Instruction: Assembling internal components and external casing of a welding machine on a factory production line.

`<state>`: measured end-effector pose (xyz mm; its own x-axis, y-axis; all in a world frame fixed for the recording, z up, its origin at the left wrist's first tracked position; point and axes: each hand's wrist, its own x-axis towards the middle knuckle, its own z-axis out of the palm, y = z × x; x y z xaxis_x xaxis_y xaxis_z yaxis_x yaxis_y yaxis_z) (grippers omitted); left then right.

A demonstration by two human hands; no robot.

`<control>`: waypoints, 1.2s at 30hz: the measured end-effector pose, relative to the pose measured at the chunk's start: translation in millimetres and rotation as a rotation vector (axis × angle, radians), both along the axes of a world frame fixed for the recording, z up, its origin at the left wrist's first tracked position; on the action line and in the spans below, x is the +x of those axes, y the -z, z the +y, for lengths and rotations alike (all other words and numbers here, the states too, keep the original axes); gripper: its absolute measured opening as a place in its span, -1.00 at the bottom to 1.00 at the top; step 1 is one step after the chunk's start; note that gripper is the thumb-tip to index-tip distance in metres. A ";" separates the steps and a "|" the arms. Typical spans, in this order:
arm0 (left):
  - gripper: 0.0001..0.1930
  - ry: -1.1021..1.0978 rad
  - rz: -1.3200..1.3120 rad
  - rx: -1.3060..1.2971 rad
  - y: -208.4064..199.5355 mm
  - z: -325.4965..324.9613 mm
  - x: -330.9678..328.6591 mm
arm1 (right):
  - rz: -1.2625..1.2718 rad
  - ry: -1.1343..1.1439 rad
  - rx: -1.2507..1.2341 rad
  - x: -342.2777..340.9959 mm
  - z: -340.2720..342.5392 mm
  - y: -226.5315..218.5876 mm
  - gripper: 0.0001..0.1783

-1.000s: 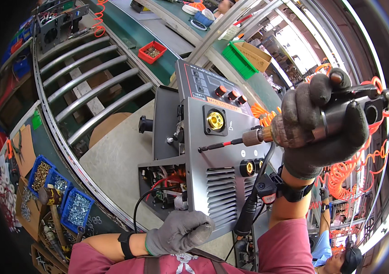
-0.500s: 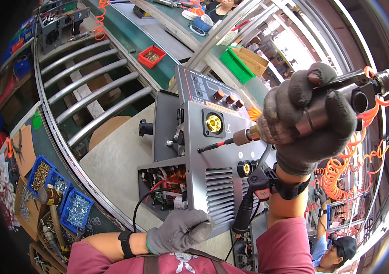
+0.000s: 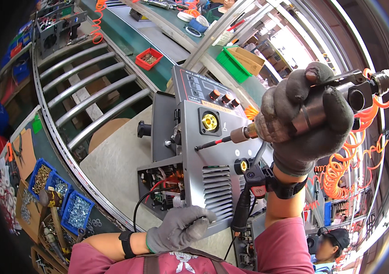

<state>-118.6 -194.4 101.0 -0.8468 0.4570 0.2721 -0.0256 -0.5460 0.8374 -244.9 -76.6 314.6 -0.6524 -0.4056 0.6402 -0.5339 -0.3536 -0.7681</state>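
Observation:
My right hand [image 3: 302, 112], in a dark grey glove, grips a black air screwdriver [image 3: 313, 116] fed by an orange coiled hose. Its long bit [image 3: 212, 143] points left, with the tip at the left edge of the grey front panel of a welding machine [image 3: 203, 157], just below a brass round socket [image 3: 210, 122]. Below the panel's vent slots, my left hand [image 3: 181, 228], gloved in lighter grey, has its fingers curled together. Whatever they may hold is hidden. The machine's side is uncovered, showing wires and circuit boards [image 3: 160, 187].
A roller conveyor [image 3: 96, 93] runs along the left. Blue bins of screws and nuts [image 3: 76, 210] and a hammer [image 3: 54, 214] lie at the lower left. A red bin [image 3: 149, 59] and a green bin [image 3: 233, 64] stand farther off. A co-worker [image 3: 333, 246] is at the lower right.
The whole view has shifted slightly, with the machine a little farther left in it. The bit tip stays at the panel's left edge. The co-worker's raised arm at the lower right no longer shows.

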 end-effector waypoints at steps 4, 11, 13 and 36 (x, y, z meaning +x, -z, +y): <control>-0.77 -0.088 0.098 -0.060 0.9 0.5 -0.8 | -0.014 0.198 -0.054 7.9 3.5 -4.3 -0.55; -0.63 -0.081 0.070 -0.032 -4.3 -1.5 -1.0 | -0.039 -0.070 -0.095 32.5 33.0 -35.2 -0.56; -0.57 -0.066 0.033 -0.043 -4.5 -2.1 -1.0 | -0.124 -0.127 -0.136 46.5 42.9 -33.2 -0.59; -0.72 -0.110 0.083 -0.126 9.5 -1.1 3.5 | -0.322 0.307 -0.506 98.4 91.0 -27.6 -0.14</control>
<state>-115.1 -195.4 91.5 -0.8707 0.3975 0.2897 0.1011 -0.4319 0.8962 -146.5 14.4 342.2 -0.8806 0.1274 0.4565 -0.4393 -0.5809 -0.6853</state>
